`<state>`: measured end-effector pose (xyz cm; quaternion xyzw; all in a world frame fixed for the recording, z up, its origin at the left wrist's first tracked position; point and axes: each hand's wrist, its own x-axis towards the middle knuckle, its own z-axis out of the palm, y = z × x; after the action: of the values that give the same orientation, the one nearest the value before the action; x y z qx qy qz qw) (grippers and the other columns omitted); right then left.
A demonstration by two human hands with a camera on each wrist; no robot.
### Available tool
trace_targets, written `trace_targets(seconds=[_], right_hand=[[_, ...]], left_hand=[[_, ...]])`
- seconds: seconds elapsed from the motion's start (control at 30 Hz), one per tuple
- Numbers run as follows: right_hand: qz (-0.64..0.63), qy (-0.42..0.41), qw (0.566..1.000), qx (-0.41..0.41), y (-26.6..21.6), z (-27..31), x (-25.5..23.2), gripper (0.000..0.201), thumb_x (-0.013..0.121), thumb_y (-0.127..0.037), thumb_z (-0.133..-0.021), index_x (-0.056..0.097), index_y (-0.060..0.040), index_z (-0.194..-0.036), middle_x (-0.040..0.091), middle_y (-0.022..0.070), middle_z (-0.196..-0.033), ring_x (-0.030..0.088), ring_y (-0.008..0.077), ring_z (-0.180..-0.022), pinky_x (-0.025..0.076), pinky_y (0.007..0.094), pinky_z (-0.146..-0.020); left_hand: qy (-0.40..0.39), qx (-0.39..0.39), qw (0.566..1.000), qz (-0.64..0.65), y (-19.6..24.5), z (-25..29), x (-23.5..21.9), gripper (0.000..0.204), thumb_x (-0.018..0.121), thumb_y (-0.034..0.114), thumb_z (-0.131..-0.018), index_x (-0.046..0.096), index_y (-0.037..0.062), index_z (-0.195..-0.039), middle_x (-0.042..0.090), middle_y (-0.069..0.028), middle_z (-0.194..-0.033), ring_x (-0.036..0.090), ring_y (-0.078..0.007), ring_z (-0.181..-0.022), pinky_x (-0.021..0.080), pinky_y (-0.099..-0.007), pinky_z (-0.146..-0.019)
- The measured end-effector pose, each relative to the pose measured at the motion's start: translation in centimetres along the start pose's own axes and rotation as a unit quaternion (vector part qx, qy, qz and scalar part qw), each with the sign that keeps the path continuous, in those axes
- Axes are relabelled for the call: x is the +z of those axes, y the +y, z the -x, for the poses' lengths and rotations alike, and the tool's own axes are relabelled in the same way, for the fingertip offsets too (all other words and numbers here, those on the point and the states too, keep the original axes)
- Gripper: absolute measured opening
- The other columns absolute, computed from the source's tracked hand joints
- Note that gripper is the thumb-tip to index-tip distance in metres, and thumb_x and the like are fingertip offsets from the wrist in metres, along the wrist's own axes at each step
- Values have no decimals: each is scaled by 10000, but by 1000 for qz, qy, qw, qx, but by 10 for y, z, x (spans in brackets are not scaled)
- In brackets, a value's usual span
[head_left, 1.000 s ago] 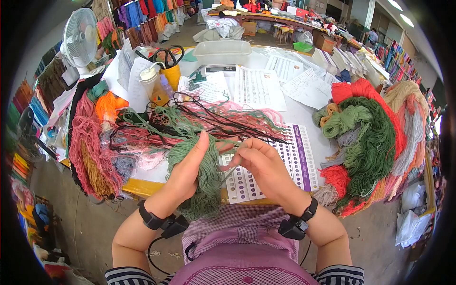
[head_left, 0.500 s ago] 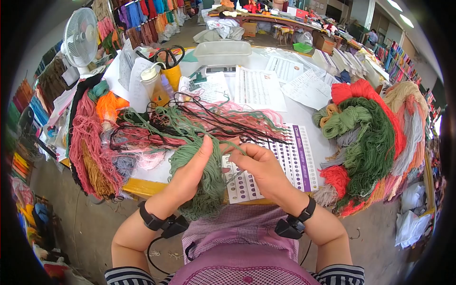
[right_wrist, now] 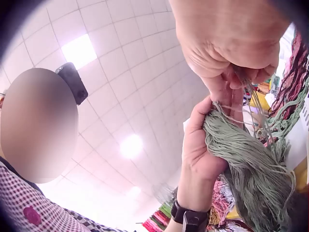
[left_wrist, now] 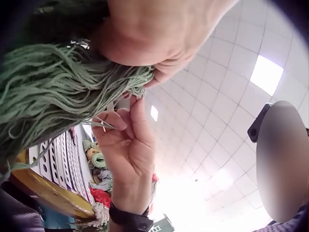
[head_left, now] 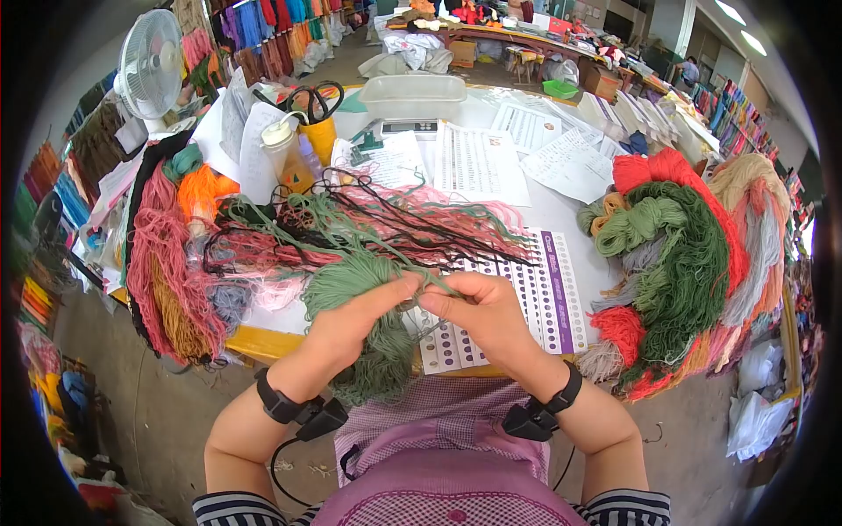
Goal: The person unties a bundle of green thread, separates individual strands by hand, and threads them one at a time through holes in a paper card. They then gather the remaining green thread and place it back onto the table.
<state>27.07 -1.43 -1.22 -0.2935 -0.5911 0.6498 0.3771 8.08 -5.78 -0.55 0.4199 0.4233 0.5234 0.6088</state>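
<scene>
A thick hank of sage-green yarn [head_left: 381, 364] hangs from my left hand [head_left: 351, 324], which grips it near its top with the thumb laid across. Close beside it, my right hand [head_left: 487, 320] pinches a few thin green strands between thumb and fingers. Both hands' fingertips meet at the hank's upper end. In the right wrist view, the strands [right_wrist: 258, 104] run from under the right hand down past the hank. From the left wrist, the right hand [left_wrist: 128, 150] shows palm-on, with its fingertips at the gathered end of the yarn [left_wrist: 140, 77].
Beneath the hands lies a card with rows of dots [head_left: 553, 294]. Pink and black strands [head_left: 421, 223] spread behind them. Yarn heaps flank both sides, red and green [head_left: 684, 237] at right, pink [head_left: 162, 254] at left. Farther back are a scissors holder [head_left: 320, 140], papers [head_left: 478, 162] and a fan [head_left: 149, 70].
The left thumb has come down from upright to point right, toward the right hand's fingertips. The right hand has turned slightly and closed in on the left. The hank stays in the left hand.
</scene>
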Motion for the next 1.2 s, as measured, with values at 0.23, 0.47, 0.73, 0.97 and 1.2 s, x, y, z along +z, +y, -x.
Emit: trace_targets(seconds=[0.23,0.47,0.73,0.97,1.2], right_hand=[[75,5,992,-98,12,-4,-4,142,667,-154,-885,691,-20,-928,646,22,-889,571,84,-820,457,244,-764],[-92,-82,990,64,-35,16,-59,146,615,-216,-916,578,-76,-900,566,-38,-817,500,61,-735,414,229,-659],[416,244,875,52,-133,42,-227,103,685,-225,-847,658,-130,-815,514,-121,-669,400,-5,-568,295,186,-485],[693,471,536,-108,-217,84,-424,265,637,-327,-854,711,-87,-935,686,35,-774,619,184,-663,456,311,-595],[611,541,531,-230,-221,103,-333,325,568,-333,-889,695,-45,-970,677,46,-806,627,197,-729,474,318,-686]], left_hand=[[-15,30,999,-33,1,-1,4,287,647,200,-900,641,0,-1105,667,-111,-1088,618,-177,-1000,471,-306,-894],[33,56,953,295,44,23,-79,152,504,177,-980,539,64,-886,349,57,-591,364,-65,-502,347,-223,-480],[205,76,934,284,53,146,-289,184,400,177,-1025,516,62,-941,331,74,-562,319,-49,-467,306,-214,-453],[361,186,900,155,72,202,-336,199,422,200,-1026,515,69,-909,310,84,-563,286,-39,-464,274,-207,-436],[5,212,954,214,93,137,-163,521,461,335,-1002,359,41,-1420,543,-29,-820,332,-46,-472,296,-194,-398]])
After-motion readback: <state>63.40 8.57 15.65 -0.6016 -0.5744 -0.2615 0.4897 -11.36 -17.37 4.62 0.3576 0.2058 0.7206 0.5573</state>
